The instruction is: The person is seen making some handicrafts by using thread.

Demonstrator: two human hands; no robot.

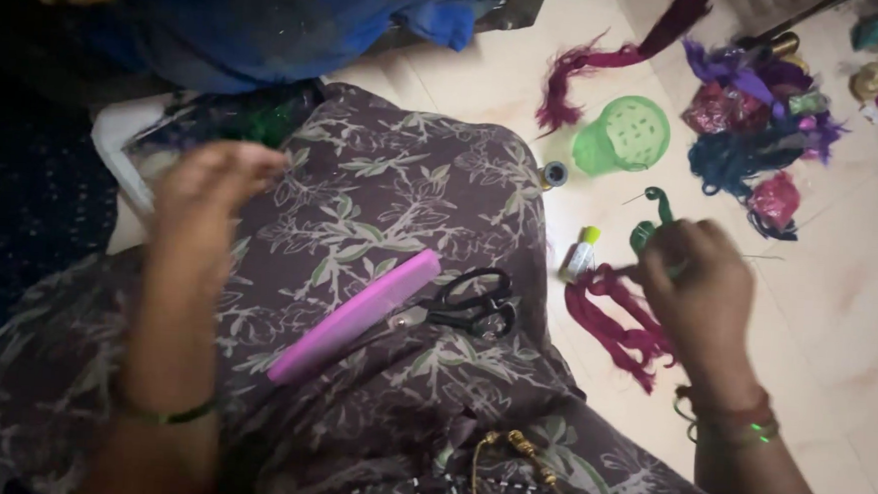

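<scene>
Green glints near our left hand, which we raise over the lap with the fingers curled in; the blur hides whether they pinch anything, so we cannot tell what, if anything, they grip. The forearm rises steeply from the lower edge, with a thin green bangle on the wrist. On our patterned dress, which serves as a handy shelf, lie a pink comb and black scissors, touching at the blades, both within easy reach between the hands. Further right, on the pale floor, stand a small glue tube and a green basket tipped on its side. Our right hand hovers low over the floor, fingers closed narrowly on a green curled thread piece and touching a bundle of magenta yarn that trails beneath it. The wrist bends downward, bangles showing. A heap of coloured threads lies well apart, beyond.
</scene>
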